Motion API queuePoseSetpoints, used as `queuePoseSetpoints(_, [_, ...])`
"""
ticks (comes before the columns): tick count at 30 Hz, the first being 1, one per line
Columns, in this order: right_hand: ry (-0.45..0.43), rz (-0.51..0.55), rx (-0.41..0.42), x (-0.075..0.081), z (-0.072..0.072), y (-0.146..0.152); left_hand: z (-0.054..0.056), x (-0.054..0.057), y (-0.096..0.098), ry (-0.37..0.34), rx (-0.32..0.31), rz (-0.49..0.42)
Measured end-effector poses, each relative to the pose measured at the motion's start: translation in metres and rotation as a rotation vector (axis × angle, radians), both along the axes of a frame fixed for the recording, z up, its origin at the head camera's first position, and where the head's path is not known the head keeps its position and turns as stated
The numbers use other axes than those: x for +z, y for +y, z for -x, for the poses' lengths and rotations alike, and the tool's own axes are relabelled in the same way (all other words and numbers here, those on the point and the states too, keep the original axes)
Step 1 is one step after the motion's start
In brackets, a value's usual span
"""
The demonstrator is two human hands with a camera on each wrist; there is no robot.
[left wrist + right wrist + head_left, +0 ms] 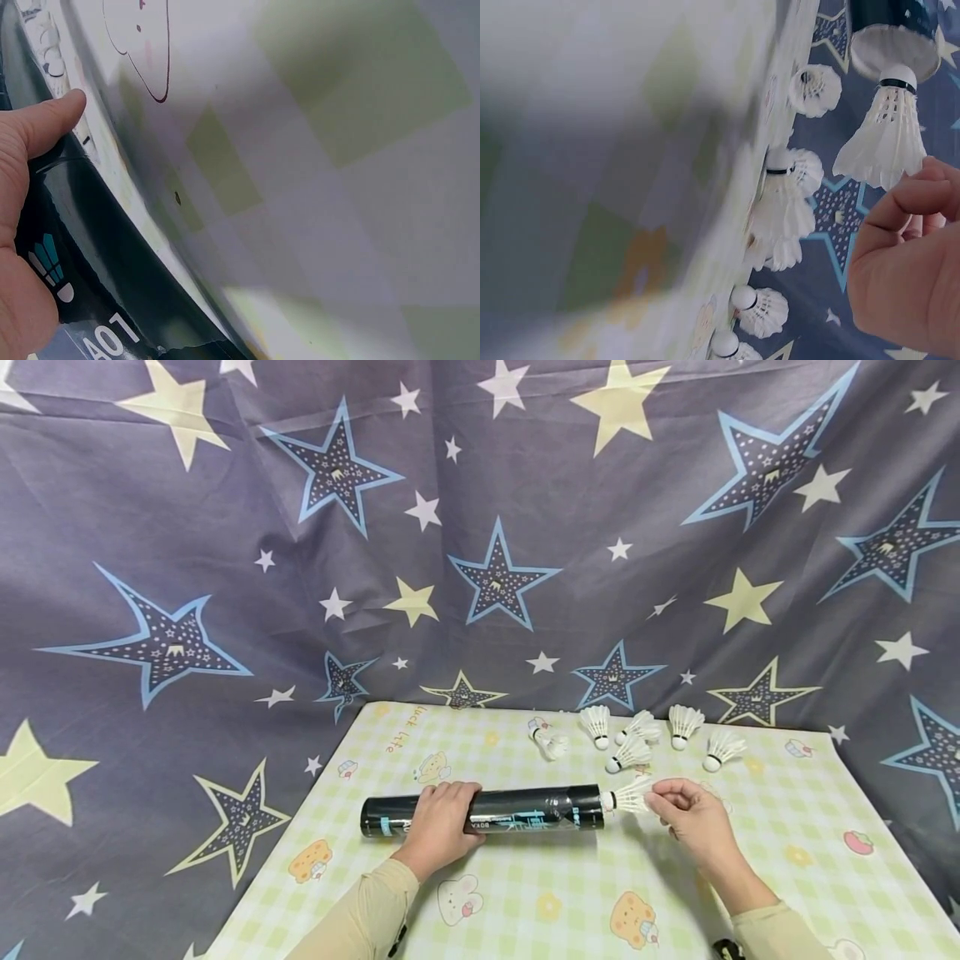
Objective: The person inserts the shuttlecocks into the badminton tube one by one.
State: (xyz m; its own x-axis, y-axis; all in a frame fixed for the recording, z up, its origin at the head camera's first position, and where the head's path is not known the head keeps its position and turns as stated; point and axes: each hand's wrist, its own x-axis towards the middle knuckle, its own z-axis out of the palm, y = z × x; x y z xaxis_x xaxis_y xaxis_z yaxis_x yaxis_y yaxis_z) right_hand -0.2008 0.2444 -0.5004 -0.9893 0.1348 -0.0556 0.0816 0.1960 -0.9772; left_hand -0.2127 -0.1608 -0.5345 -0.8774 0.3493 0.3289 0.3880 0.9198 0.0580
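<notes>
A black shuttlecock tube (525, 810) with blue and white print is held sideways over the table, its mouth facing right. My left hand (441, 825) grips it around the body; in the left wrist view the thumb (56, 124) lies along the tube. With thumb and fingertips my right hand (693, 818) pinches the feather skirt of a white shuttlecock (630, 797). The cork of this shuttlecock (889, 124) points at the tube's mouth (896, 56), right at the rim. Whether the cork is inside the rim, I cannot tell.
Toward the back right of the table several other shuttlecocks (628, 752) lie scattered, and one shuttlecock (549, 743) lies a little apart to their left. A green-and-white checked cloth (405, 893) covers the table. Behind its far edge hangs a dark star-patterned curtain (495, 668).
</notes>
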Motion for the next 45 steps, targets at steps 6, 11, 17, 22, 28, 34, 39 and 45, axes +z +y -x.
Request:
queuePoseSetpoints(6, [-0.009, 0.038, 0.044, 0.0, -0.003, -0.013, -0.001, 0.001, 0.001, 0.004, -0.003, 0.003])
queuePoseSetpoints(11, [-0.004, 0.046, 0.068, -0.001, -0.006, -0.022, -0.003, 0.002, 0.002, 0.008, -0.008, -0.006])
queuePoseSetpoints(17, [-0.004, 0.104, 0.099, 0.002, -0.011, -0.038, -0.004, 0.002, 0.003, 0.009, -0.007, -0.007])
queuePoseSetpoints(22, [-0.029, 0.158, 0.12, -0.001, -0.014, -0.048, -0.004, 0.003, 0.004, 0.011, -0.006, -0.014])
queuePoseSetpoints(28, [-0.08, 0.206, 0.154, -0.002, -0.016, -0.053, -0.006, 0.005, 0.004, 0.0, -0.001, -0.032])
queuePoseSetpoints(34, [-0.07, 0.205, 0.141, -0.004, -0.018, -0.053, -0.006, 0.004, 0.004, 0.007, -0.001, -0.033])
queuePoseSetpoints(39, [-0.03, 0.172, 0.106, -0.007, -0.02, -0.051, -0.005, 0.003, 0.004, 0.008, 0.001, -0.039])
queuePoseSetpoints(45, [-0.012, 0.155, 0.093, -0.009, -0.021, -0.05, -0.006, 0.005, 0.005, -0.006, 0.0, -0.061])
